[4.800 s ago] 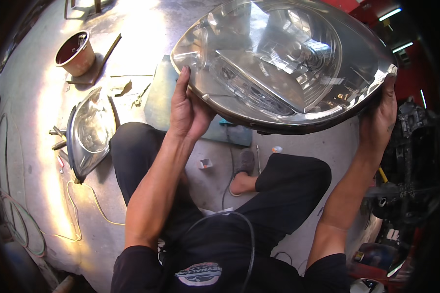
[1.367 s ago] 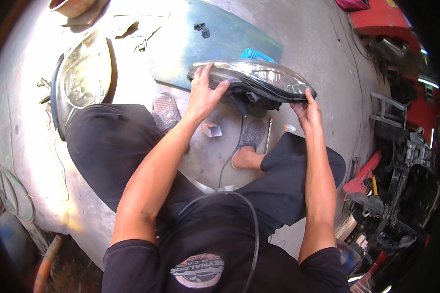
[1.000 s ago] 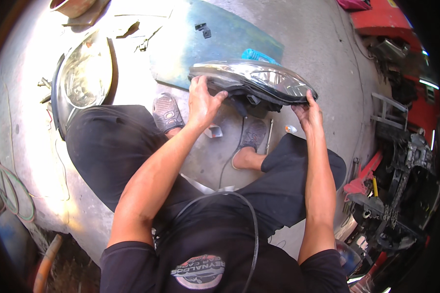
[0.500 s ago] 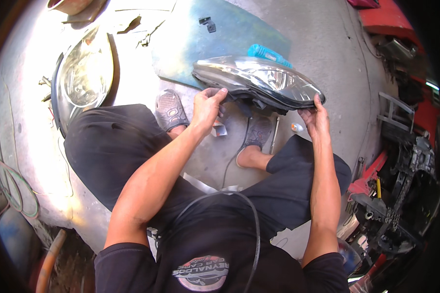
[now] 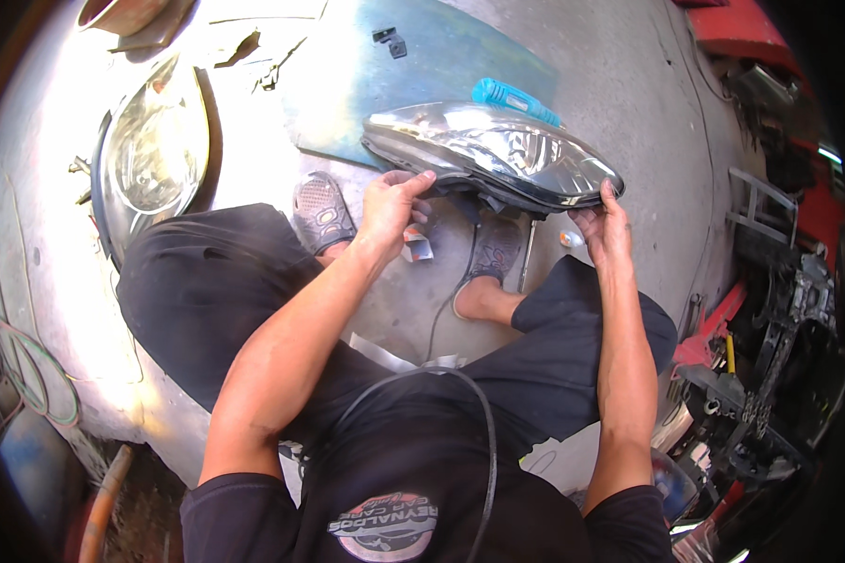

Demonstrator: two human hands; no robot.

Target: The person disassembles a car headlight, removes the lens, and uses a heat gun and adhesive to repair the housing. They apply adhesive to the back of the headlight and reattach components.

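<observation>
A car headlight (image 5: pixel 507 150) with a clear lens and black housing is held up in front of me by both hands. My left hand (image 5: pixel 391 204) grips the lower black edge near its left end, thumb on top and fingers underneath. At the right tip, my right hand (image 5: pixel 606 225) pinches the rim with the thumb against the lens edge. The undersides of the fingers are partly hidden by the housing. Just behind the headlight lies a turquoise bottle-like object (image 5: pixel 514 100). A second headlight (image 5: pixel 152 155) with a yellowish lens rests on the floor at the left.
A blue-green panel (image 5: pixel 338 103) lies on the concrete floor with a small black bracket (image 5: pixel 391 42) on it. A small white-and-orange item (image 5: pixel 570 239) is by my right foot. Red and black car parts (image 5: pixel 770 347) crowd the right side. Coiled hoses (image 5: pixel 42 375) lie left.
The headlight has tilted so more of its lens faces up toward me. Both hands keep nearly the same hold. The whole view has shifted slightly.
</observation>
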